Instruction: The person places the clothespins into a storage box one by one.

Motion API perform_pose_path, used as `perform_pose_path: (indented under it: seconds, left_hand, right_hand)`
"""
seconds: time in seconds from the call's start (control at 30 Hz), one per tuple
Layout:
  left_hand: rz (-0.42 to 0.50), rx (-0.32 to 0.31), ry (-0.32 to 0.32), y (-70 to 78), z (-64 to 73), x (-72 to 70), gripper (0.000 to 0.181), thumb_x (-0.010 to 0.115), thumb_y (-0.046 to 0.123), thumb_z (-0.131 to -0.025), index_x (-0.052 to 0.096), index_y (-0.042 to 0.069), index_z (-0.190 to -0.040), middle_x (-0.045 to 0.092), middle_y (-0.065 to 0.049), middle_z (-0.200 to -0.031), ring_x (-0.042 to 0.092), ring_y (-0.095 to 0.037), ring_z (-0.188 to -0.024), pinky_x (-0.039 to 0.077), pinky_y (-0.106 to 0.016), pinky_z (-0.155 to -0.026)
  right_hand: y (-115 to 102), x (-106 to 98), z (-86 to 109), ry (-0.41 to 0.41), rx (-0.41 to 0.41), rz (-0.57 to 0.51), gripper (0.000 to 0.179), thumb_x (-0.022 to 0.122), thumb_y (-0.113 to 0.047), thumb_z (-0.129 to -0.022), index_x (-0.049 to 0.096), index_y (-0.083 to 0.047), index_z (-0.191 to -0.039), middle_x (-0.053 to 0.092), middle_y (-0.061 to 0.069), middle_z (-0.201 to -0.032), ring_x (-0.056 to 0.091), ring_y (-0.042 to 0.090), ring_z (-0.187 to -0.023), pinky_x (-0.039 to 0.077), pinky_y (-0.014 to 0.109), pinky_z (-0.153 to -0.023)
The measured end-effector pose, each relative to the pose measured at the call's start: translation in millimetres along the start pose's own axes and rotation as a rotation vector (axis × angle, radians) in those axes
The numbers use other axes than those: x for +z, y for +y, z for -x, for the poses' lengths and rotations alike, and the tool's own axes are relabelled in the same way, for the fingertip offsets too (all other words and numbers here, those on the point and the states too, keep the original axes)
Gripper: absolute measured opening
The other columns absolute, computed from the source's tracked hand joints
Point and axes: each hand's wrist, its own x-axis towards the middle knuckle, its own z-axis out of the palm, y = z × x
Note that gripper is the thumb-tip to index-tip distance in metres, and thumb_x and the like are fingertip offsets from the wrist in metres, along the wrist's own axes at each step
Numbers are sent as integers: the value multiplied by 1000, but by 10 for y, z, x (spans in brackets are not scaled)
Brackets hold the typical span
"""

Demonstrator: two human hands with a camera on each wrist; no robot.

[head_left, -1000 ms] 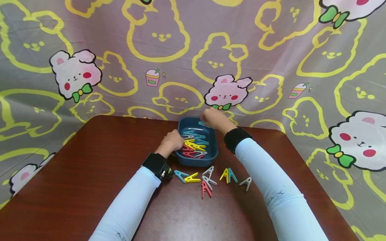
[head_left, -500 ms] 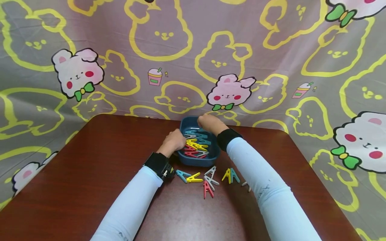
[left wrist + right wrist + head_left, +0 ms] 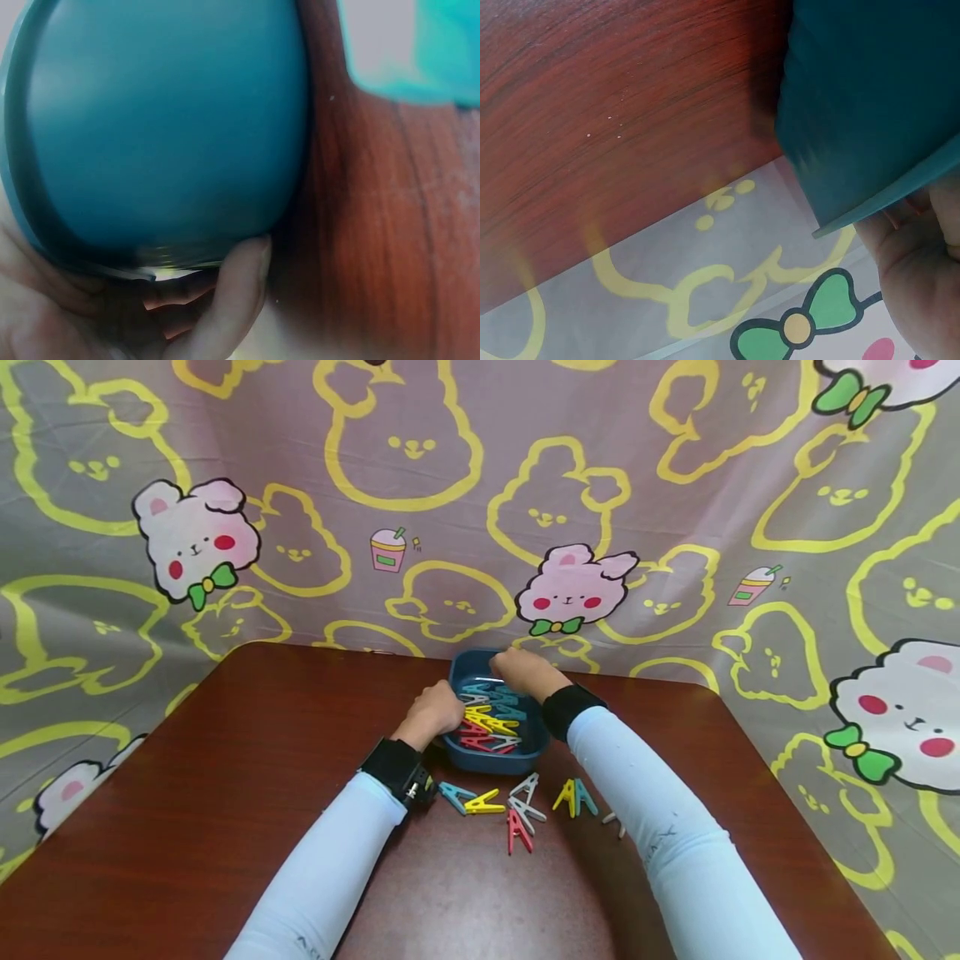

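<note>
A blue plastic basin (image 3: 495,764) stands towards the far edge of the table, with blue, grey, yellow and red clothespins (image 3: 491,724) lying inside in rough colour rows. My left hand (image 3: 437,710) grips the basin's left side; in the left wrist view its thumb (image 3: 238,289) lies against the outer wall (image 3: 165,127). My right hand (image 3: 525,672) reaches over the far right rim, fingers down inside. In the right wrist view the rim (image 3: 900,191) hides its fingertips, so I cannot tell whether they hold a clothespin.
In front of the basin lie loose clothespins: a blue one (image 3: 454,797), a yellow one (image 3: 484,803), grey ones (image 3: 527,811), a red one (image 3: 518,831), and a yellow-blue pair (image 3: 575,797). Another grey one (image 3: 615,822) is partly behind the right sleeve. A patterned cloth (image 3: 420,452) hangs behind the table.
My right hand has moved left and down into the basin with the blue clothespin it carried, which is now out of sight beneath it. The left hand stays on the basin.
</note>
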Motion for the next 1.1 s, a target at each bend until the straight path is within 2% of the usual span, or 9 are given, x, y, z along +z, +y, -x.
perform_pose_path:
  seconds: [0.23, 0.33, 0.43, 0.53, 0.67, 0.8, 0.9, 0.93, 1.1]
  left_hand:
    - [40, -25, 4, 68, 160, -71, 55, 62, 29, -106, 47, 5, -152, 65, -16, -129, 69, -30, -107, 65, -43, -74]
    - [47, -25, 9, 60, 158, -77, 54, 62, 28, -105, 47, 4, -152, 65, -17, -128, 68, -31, -105, 64, -42, -71]
    - [47, -18, 21, 34, 123, -63, 53, 62, 27, -105, 49, 4, -150, 65, -16, -123, 68, -28, -100, 63, -40, -67]
    - [66, -9, 20, 44, 168, -72, 52, 62, 26, -105, 49, 2, -150, 65, -18, -123, 68, -30, -100, 65, -43, -70]
    - [79, -7, 1, 62, 214, -58, 55, 63, 27, -105, 48, 3, -152, 65, -18, -125, 69, -32, -102, 66, -45, -75]
    - [43, -8, 14, 26, 126, 9, 54, 63, 31, -105, 48, 6, -150, 65, -14, -122, 67, -28, -100, 63, -40, -73]
    - [30, -9, 31, 14, 97, 18, 55, 64, 32, -105, 48, 6, -151, 65, -14, -122, 67, -29, -101, 63, -40, -75]
    - [28, 0, 35, 30, 193, -16, 55, 63, 31, -105, 48, 5, -152, 66, -14, -124, 68, -29, -104, 64, -40, -79]
    - [30, 9, 44, 64, 255, -39, 55, 62, 28, -105, 48, 4, -152, 65, -16, -126, 67, -30, -106, 64, -44, -86]
  right_hand:
    - [61, -20, 23, -10, 3, -36, 20, 65, -11, -108, 75, -7, -124, 78, 10, -112, 71, 27, -100, 62, 42, -99]
    - [90, -41, 66, 0, 11, -66, 23, 64, -11, -108, 74, -6, -127, 77, 11, -117, 71, 27, -104, 62, 44, -102]
    - [122, -74, 153, 42, 8, -104, 25, 64, -12, -107, 73, -5, -130, 77, 13, -119, 72, 28, -104, 62, 45, -102]
    - [172, -110, 281, 107, -5, -137, 25, 66, -12, -106, 72, -3, -129, 77, 14, -119, 71, 29, -104, 62, 46, -101]
    - [276, -137, 542, 182, -35, -143, 22, 68, -12, -104, 71, -3, -124, 76, 14, -117, 70, 30, -104, 62, 46, -100]
    - [405, -144, 875, 225, -74, -121, 20, 71, -12, -103, 71, -3, -121, 76, 14, -114, 70, 30, -102, 63, 47, -98]
    - [493, -138, 1156, 249, -94, -121, 21, 73, -12, -101, 71, -4, -121, 76, 13, -115, 72, 28, -102, 64, 49, -98]
    - [521, -126, 1254, 253, -101, -124, 22, 74, -11, -101, 71, -4, -121, 76, 13, -116, 72, 29, -103, 64, 49, -97]
    - [611, -24, 1772, 229, -128, -157, 27, 76, -11, -100, 71, -6, -126, 74, 11, -123, 69, 30, -114, 62, 53, -102]
